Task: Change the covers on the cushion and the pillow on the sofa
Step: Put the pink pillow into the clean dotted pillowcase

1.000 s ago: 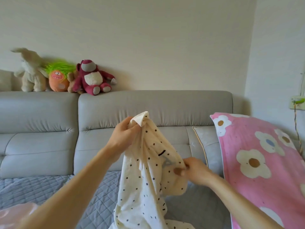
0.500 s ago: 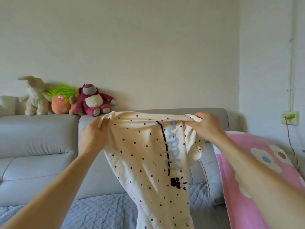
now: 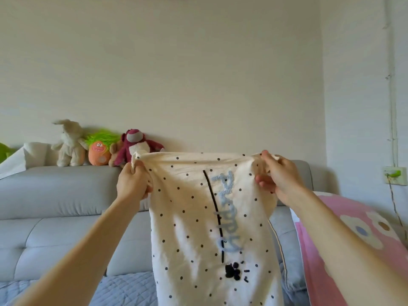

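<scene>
Above the sofa seat: a cream spotted cover (image 3: 194,217) hangs full length, held up by its top edge in front of the grey sofa (image 3: 55,195).
Left hand (image 3: 132,184): fingers curled tight round the cover's top left corner, with cloth bunched in the fist.
Right hand (image 3: 278,177): thumb and fingers closed on a fold at the top right corner, nothing else in it.
Top edge: pulled nearly level and taut between the two hands.
Long axis: straight down from the hands. The black line and blue lettering run along it and face the person. The lower end drops out of view.
Opening: cannot tell which edge is the open one.
Grey cushion (image 3: 278,237): stands just right of the hanging cloth, partly hidden behind it, below the right forearm.
Pink flowered pillow (image 3: 353,244): further right, touching the grey cushion, low in the view.
Nearer hand: the right one, since both paddings lie to the right and below the grip.
Likely next: finding the open edge, then swinging the cover down and rightward.
Plush toys (image 3: 130,149): along the sofa back, behind the left corner.
</scene>
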